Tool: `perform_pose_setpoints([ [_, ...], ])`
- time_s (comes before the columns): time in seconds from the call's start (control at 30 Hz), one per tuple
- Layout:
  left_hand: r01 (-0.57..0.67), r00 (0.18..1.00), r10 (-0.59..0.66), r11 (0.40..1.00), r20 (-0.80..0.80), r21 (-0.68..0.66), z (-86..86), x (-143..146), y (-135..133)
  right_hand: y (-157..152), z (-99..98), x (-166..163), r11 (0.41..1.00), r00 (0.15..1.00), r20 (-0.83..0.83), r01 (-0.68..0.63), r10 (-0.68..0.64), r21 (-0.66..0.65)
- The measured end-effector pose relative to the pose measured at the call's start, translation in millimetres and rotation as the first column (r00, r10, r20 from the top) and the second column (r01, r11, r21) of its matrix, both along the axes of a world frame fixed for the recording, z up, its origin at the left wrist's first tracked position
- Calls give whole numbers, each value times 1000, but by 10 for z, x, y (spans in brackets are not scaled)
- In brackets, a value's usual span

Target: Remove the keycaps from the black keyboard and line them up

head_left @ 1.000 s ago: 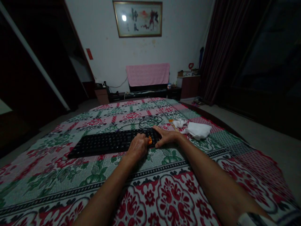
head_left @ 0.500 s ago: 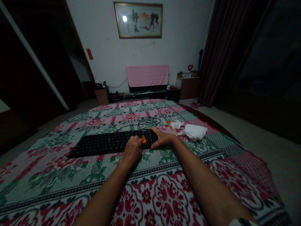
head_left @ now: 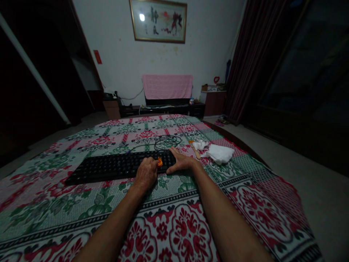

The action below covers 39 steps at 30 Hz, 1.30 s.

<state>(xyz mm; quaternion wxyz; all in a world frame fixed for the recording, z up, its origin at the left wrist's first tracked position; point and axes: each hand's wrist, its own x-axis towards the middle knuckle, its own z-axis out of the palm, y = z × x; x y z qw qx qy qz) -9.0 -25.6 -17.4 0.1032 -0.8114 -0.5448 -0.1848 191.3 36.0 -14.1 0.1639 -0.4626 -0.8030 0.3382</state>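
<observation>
Red, green and white flowered cloth (head_left: 188,233) covers the surface (head_left: 231,134), whose dark edge shows along the right.

On the far left, a small brown cabinet (head_left: 111,110) stands against the wall, well beyond the surface. Nearer, the black keyboard (head_left: 106,167) lies flat on the cloth, keys up, its left end free and its long side running across to both hands. The person's left hand (head_left: 146,171) rests over its right half, fingers curled in and closed on a small, bright orange piece (head_left: 160,162) that pokes out at the thumb side, over the keys. The part inside the fingers is hidden.

Behind the keyboard lies a loosely coiled black cable (head_left: 167,137); farther back, a pink towel (head_left: 167,86) hangs below a framed picture (head_left: 159,21).

The right hand (head_left: 182,162) touches the right end of the keyboard, thumb and fingers spread wide, with the thumb at the near corner and the fingers toward the far one. How firmly it presses, I cannot tell.

Just beyond that hand is a wooden-handled tool (head_left: 196,153) with an orange end, then a crumpled white tissue (head_left: 200,145) and a larger white wad (head_left: 221,153).
</observation>
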Motion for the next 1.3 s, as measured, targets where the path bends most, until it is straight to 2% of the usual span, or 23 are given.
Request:
perform_pose_setpoints([
  [0.17,46,999,-46,998,-2,-43,137,174,18,-49,62,-14,1000,1000,29,10,-9,-11],
  [0.3,51,997,-58,991,-53,-127,168,226,68,-65,69,-19,1000,1000,13,13,-13,12],
  [0.5,-91,992,81,990,-101,-103,175,68,182,-69,74,-26,1000,1000,3,22,-22,-4],
  [0.77,-65,995,58,994,-84,-85,199,287,298,-85,92,-19,1000,1000,24,-5,5,-20],
  [0.9,-146,988,141,987,-63,-72,158,200,303,-87,93,-15,1000,999,-39,3,-3,-7],
  [1.03,-221,975,220,974,-26,-53,140,84,294,-96,100,-44,999,999,-3,41,-41,-15],
  [1.1,-244,970,244,967,0,-68,139,59,295,-105,109,-78,998,998,-2,60,-60,12],
  [1.3,-252,965,256,966,60,-65,126,81,341,-96,97,-206,965,991,-58,134,-124,225],
])
